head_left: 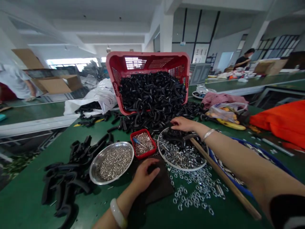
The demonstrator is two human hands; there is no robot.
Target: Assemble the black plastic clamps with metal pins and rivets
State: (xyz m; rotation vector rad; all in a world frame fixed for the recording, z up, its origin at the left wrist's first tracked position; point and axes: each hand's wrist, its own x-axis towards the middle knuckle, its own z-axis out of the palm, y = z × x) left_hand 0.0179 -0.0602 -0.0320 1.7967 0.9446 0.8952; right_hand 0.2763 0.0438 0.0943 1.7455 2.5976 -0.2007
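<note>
My left hand (pixel 146 173) is open, its thumb and fingers apart and curved above a dark mat (pixel 159 186), with nothing visible between them. My right hand (pixel 182 124) reaches over the far rim of a white bowl (pixel 182 168), its fingers together and bent down at the black plastic parts (pixel 154 116); what lies under the fingertips is hidden. In the bowl are small metal pieces, several black parts and a hammer (pixel 224 178), whose wooden handle sticks out toward me. A red tray (pixel 144 156) of metal pins and a steel bowl (pixel 95 176) of small metal pieces stand to the left.
A tipped red basket (pixel 147 55) spills black parts across the back. More curved black parts (pixel 69 178) lie at left. Loose metal rings (pixel 193 197) are scattered at front right, beside a blue tray (pixel 250 190). Bananas (pixel 231 124) and orange cloth (pixel 283 121) lie right. Two people are farther off.
</note>
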